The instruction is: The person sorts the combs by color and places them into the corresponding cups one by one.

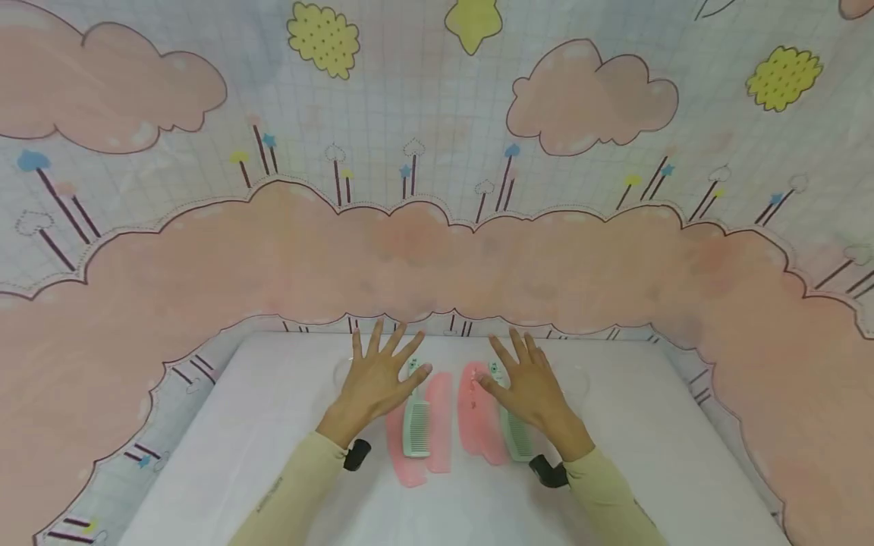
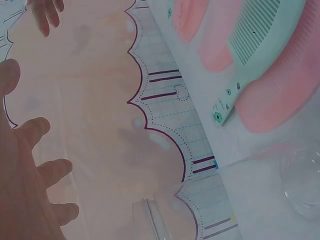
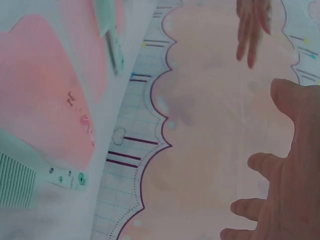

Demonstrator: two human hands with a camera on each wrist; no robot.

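Observation:
My left hand (image 1: 378,375) hovers with spread fingers at the far left of a group of combs. Partly beneath it lie a mint green comb (image 1: 416,428) and pink combs (image 1: 440,425). The right hand (image 1: 529,383), its fingers also spread, is above a second mint green comb (image 1: 519,438) and a pink comb (image 1: 471,417). Neither hand holds anything. In the left wrist view, the green comb (image 2: 272,45) overlaps a pink one (image 2: 270,105). A flamingo print marks the wide pink comb (image 3: 45,95) in the right wrist view. The hands hide parts of the combs.
A clear round container (image 2: 302,185) stands beside the combs on the left, and a faint clear round object (image 1: 579,379) on the right. The white table (image 1: 225,447) meets a cloud-patterned cloth (image 1: 423,258) behind it.

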